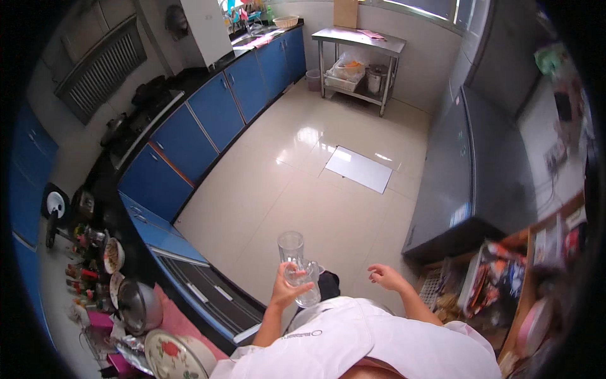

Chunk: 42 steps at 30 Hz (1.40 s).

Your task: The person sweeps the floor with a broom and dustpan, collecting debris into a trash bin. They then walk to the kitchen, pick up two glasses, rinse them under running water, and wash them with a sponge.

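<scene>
My left hand [285, 288] grips clear glassware in front of my body. A tall drinking glass [290, 242] stands up beyond the fingers, and a glass mug [309, 294] with a side handle is nearer me, against the palm and thumb. The two overlap in the view, so I cannot tell whether they touch. My right hand [386, 277] hangs over the floor to the right with nothing in it, its fingers loosely bent and apart.
Blue cabinets [215, 118] with a black counter run along the left. A steel pot [140, 305] and a floral enamel basin [173, 353] stand near my left arm. A dark refrigerator [445, 161] and a wooden shelf [516, 289] are on the right; a steel table [350, 38] stands far off.
</scene>
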Each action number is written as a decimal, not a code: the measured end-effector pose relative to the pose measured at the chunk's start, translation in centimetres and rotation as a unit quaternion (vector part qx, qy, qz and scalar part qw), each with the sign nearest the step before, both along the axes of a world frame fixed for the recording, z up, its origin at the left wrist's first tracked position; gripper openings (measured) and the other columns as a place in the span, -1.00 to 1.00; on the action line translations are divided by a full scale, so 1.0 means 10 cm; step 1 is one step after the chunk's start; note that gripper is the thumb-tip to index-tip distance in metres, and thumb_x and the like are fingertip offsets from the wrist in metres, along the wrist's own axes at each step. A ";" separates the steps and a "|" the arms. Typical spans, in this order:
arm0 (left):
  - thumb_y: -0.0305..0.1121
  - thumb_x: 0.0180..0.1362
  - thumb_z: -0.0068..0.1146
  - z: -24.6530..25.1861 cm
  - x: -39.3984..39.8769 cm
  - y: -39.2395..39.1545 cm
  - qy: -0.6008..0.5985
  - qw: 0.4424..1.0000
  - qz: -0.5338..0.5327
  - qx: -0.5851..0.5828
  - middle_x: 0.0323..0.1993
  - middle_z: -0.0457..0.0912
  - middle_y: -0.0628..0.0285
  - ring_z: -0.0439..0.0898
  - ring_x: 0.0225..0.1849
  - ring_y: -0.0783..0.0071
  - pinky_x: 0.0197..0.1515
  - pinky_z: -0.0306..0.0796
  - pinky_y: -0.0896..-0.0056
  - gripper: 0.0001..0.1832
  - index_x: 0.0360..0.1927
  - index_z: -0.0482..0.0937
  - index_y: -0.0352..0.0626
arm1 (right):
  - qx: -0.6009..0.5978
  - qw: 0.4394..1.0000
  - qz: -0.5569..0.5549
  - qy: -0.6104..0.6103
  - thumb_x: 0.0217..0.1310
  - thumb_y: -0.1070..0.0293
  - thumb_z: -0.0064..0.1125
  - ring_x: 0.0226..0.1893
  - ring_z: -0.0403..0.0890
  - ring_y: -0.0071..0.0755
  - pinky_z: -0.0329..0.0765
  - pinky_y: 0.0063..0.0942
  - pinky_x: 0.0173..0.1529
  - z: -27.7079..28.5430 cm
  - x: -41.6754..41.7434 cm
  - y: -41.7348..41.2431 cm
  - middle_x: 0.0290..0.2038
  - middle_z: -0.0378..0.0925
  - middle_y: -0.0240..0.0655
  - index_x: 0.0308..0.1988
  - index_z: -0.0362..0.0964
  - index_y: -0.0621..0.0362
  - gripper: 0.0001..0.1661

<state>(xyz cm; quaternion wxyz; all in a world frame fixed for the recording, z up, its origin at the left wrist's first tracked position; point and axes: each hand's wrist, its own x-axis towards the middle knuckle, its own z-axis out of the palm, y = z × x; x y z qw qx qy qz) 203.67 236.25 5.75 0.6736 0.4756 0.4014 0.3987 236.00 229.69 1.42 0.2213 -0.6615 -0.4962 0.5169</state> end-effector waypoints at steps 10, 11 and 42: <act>-0.50 -0.32 0.46 0.32 0.68 2.98 0.040 0.996 -0.010 0.084 -0.12 0.25 0.30 0.47 -0.07 0.41 -0.06 0.40 0.36 -0.17 0.05 0.18 -0.04 | -0.113 0.989 -0.080 -0.054 0.04 0.43 -0.12 -0.34 0.60 -0.36 0.49 -0.44 -0.19 0.07 1.03 2.14 -0.30 0.58 -0.17 -0.06 0.38 0.24 -0.60; -0.50 -0.32 0.45 0.27 0.74 3.23 0.041 0.996 -0.004 0.084 -0.12 0.25 0.30 0.47 -0.07 0.40 -0.06 0.40 0.36 -0.18 0.04 0.19 -0.04 | -0.114 0.990 -0.072 -0.051 0.03 0.43 -0.11 -0.35 0.60 -0.37 0.49 -0.44 -0.20 0.00 1.09 2.43 -0.32 0.58 -0.17 -0.06 0.38 0.24 -0.60; -0.51 -0.40 0.45 1.00 1.66 11.52 0.093 0.989 0.030 0.112 -0.14 0.30 0.30 0.47 -0.03 0.38 0.06 0.33 0.30 -0.14 0.06 0.23 -0.06 | -0.055 0.988 0.088 -0.111 0.06 0.47 -0.11 -0.34 0.60 -0.38 0.49 -0.47 -0.20 0.43 2.09 11.37 -0.33 0.57 -0.19 -0.08 0.39 0.23 -0.64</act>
